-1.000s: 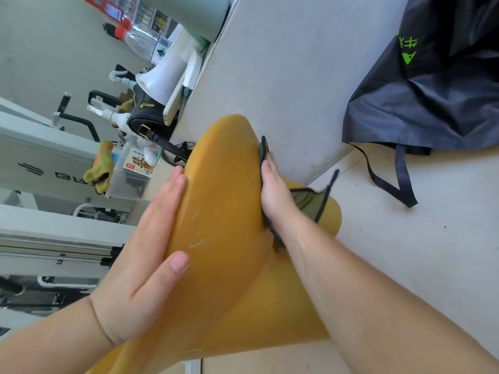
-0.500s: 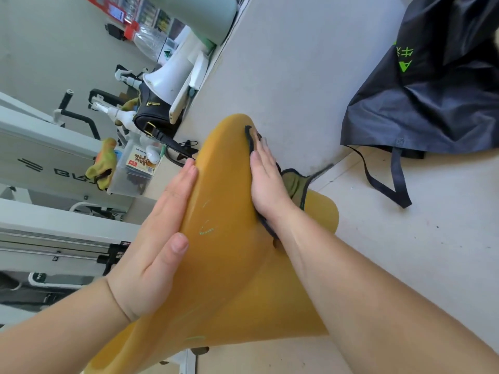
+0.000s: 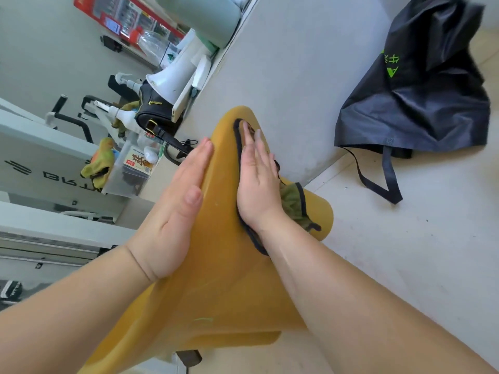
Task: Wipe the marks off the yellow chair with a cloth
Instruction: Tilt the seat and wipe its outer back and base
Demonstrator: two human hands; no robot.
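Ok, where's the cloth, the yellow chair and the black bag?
cloth [image 3: 293, 201]: head view, bunched green part.
yellow chair [image 3: 221, 265]: head view, bare middle.
black bag [image 3: 421, 109]: head view, crumpled side.

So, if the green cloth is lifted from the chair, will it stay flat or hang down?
Probably it hangs limp: the cloth bunches in folds beside the right hand and follows the curve of the yellow chair. Likely light too: it looks thin at its dark edge.

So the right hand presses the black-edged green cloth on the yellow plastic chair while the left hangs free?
No: the head view shows the left hand flat against the yellow plastic chair; the right hand does press the black-edged green cloth.
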